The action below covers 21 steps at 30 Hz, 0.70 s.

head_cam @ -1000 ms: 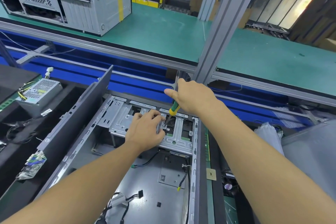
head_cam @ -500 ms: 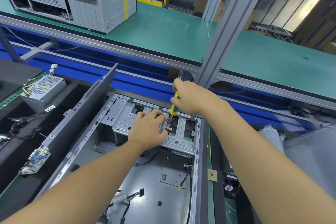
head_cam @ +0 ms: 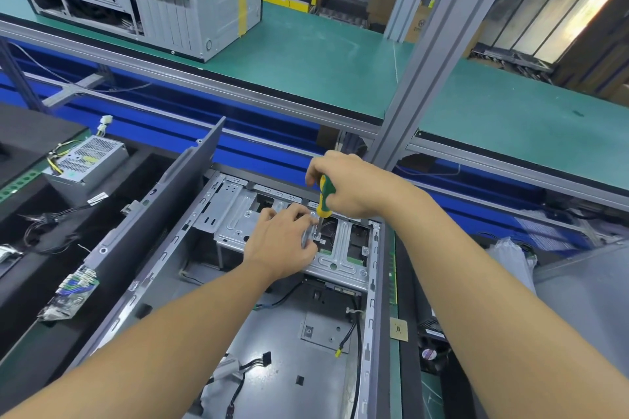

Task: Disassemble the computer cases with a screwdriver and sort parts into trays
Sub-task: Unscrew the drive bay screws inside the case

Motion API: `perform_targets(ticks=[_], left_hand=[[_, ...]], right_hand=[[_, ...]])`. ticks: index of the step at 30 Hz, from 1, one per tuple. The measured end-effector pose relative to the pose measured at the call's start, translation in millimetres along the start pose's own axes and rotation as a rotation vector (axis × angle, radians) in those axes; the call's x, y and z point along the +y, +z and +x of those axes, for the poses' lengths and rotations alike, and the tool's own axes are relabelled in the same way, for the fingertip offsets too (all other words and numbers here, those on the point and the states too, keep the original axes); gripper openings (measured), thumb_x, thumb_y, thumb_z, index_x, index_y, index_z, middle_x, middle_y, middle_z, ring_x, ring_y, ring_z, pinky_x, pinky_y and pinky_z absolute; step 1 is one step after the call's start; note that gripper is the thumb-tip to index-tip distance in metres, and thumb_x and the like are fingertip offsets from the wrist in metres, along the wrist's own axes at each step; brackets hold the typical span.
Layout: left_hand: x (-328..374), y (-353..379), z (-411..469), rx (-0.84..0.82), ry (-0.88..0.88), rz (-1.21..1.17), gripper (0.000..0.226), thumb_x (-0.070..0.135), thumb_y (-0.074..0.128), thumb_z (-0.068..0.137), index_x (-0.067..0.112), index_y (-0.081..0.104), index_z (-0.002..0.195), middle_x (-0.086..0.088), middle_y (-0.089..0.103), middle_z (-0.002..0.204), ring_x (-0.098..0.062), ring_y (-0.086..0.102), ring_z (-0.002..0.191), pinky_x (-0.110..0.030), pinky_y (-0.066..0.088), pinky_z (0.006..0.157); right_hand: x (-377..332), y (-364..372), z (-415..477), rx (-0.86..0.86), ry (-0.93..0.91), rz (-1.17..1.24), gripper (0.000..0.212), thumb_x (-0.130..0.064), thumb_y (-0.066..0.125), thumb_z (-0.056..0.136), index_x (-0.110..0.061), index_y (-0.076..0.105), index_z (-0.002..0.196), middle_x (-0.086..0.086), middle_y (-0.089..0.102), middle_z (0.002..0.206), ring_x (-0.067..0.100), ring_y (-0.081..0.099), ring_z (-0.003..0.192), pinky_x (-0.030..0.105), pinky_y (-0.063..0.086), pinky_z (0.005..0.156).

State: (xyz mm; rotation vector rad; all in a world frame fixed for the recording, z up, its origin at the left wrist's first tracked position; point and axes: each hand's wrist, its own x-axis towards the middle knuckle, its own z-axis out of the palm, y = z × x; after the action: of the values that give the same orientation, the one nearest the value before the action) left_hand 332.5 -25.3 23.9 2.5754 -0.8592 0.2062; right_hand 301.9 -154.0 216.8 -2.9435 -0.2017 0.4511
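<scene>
The right hand [head_cam: 354, 185] grips the green-and-yellow-handled screwdriver [head_cam: 325, 196], its tip down on the silver perforated metal drive bracket [head_cam: 337, 253]. The left hand [head_cam: 280, 245] rests curled on that bracket, fingers beside the shaft. The bracket sits at the far end of the open grey steel computer case [head_cam: 272, 333].

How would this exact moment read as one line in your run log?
step: unscrewing | right hand: grips screwdriver, tip on drive bracket | left hand: steadies bracket | open case

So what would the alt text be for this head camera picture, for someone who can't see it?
A person's right hand drives a green and yellow screwdriver down into a metal bracket inside an open computer case, while the left hand rests on the bracket.
</scene>
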Motion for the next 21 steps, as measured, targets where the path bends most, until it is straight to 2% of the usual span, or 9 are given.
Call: perform_targets(ticks=[3, 5, 7, 8, 11, 15, 17, 19, 21], left_hand=[[-0.2, 0.2, 0.2, -0.011, 0.002, -0.004, 0.049, 0.047, 0.043, 0.078, 0.03, 0.066, 0.118, 0.015, 0.055, 0.122, -0.007, 0.059, 0.092, -0.031, 0.027, 0.091], [0.4, -0.3, 0.4, -0.009, 0.001, -0.012, 0.049, 0.047, 0.043, 0.078, 0.03, 0.066, 0.118, 0.016, 0.055, 0.122, -0.007, 0.059, 0.092, -0.031, 0.029, 0.092], [0.5, -0.9, 0.2, -0.007, 0.001, -0.016, 0.048, 0.046, 0.044, 0.078, 0.031, 0.066, 0.118, 0.016, 0.055, 0.121, -0.006, 0.059, 0.092, -0.031, 0.028, 0.092], [0.3, -1.0, -0.1, -0.011, 0.003, -0.015, 0.048, 0.046, 0.043, 0.078, 0.031, 0.066, 0.118, 0.016, 0.055, 0.122, -0.006, 0.058, 0.093, -0.031, 0.028, 0.093], [-0.3, -0.6, -0.1, -0.018, 0.006, -0.017, 0.05, 0.047, 0.041, 0.078, 0.031, 0.066, 0.119, 0.015, 0.055, 0.123, -0.006, 0.058, 0.094, -0.031, 0.028, 0.094], [-0.4, 0.3, 0.5, -0.017, 0.005, -0.02, 0.049, 0.046, 0.043, 0.077, 0.03, 0.065, 0.118, 0.015, 0.055, 0.123, -0.007, 0.058, 0.094, -0.032, 0.029, 0.092], [-0.8, 1.1, 0.5, -0.016, 0.005, -0.018, 0.05, 0.047, 0.042, 0.077, 0.03, 0.065, 0.118, 0.015, 0.055, 0.122, -0.007, 0.058, 0.094, -0.032, 0.028, 0.091], [-0.7, 0.9, 0.5, -0.016, 0.004, -0.019, 0.051, 0.048, 0.041, 0.076, 0.03, 0.065, 0.118, 0.015, 0.055, 0.122, -0.007, 0.058, 0.094, -0.032, 0.028, 0.091], [-0.6, 0.4, 0.8, -0.015, 0.006, -0.015, 0.052, 0.048, 0.04, 0.076, 0.031, 0.065, 0.119, 0.015, 0.055, 0.122, -0.007, 0.058, 0.095, -0.032, 0.028, 0.091]], right_hand=[[1.1, 2.3, 0.7, 0.051, 0.078, -0.005, 0.049, -0.043, 0.06, 0.097, -0.021, 0.044, 0.138, 0.005, 0.048, 0.131, 0.028, 0.054, 0.11, 0.041, 0.047, 0.089], [2.7, 2.6, 0.8, 0.103, 0.146, -0.028, 0.058, -0.06, 0.046, 0.098, -0.016, 0.043, 0.137, 0.004, 0.054, 0.117, 0.028, 0.056, 0.104, 0.04, 0.046, 0.08], [4.0, 5.0, 2.1, 0.146, 0.174, -0.064, 0.047, -0.056, 0.036, 0.103, -0.013, 0.047, 0.12, 0.002, 0.055, 0.093, 0.027, 0.055, 0.09, 0.038, 0.039, 0.069], [4.4, 6.6, 3.0, 0.167, 0.164, -0.069, 0.039, -0.049, 0.035, 0.106, -0.013, 0.048, 0.112, 0.004, 0.056, 0.092, 0.027, 0.054, 0.087, 0.037, 0.037, 0.067], [5.4, 7.0, 3.5, 0.178, 0.118, -0.014, 0.016, -0.022, 0.042, 0.106, -0.013, 0.054, 0.111, 0.009, 0.061, 0.113, 0.025, 0.054, 0.095, 0.035, 0.043, 0.077], [3.8, -0.6, -1.8, 0.017, 0.053, 0.133, 0.036, -0.008, 0.058, 0.09, -0.024, 0.054, 0.121, 0.001, 0.048, 0.123, 0.026, 0.049, 0.113, 0.041, 0.046, 0.097], [3.2, 1.9, -1.8, 0.022, 0.053, 0.111, 0.038, -0.014, 0.062, 0.089, -0.024, 0.052, 0.125, 0.002, 0.045, 0.126, 0.027, 0.048, 0.114, 0.043, 0.047, 0.096], [2.2, 6.9, -0.2, 0.11, 0.105, 0.022, 0.04, -0.037, 0.06, 0.095, -0.023, 0.046, 0.129, 0.001, 0.044, 0.128, 0.028, 0.051, 0.108, 0.043, 0.048, 0.085], [2.1, 10.9, 0.8, 0.209, 0.205, -0.097, 0.053, -0.061, 0.043, 0.098, -0.021, 0.042, 0.132, 0.002, 0.045, 0.123, 0.029, 0.054, 0.099, 0.04, 0.042, 0.075]])
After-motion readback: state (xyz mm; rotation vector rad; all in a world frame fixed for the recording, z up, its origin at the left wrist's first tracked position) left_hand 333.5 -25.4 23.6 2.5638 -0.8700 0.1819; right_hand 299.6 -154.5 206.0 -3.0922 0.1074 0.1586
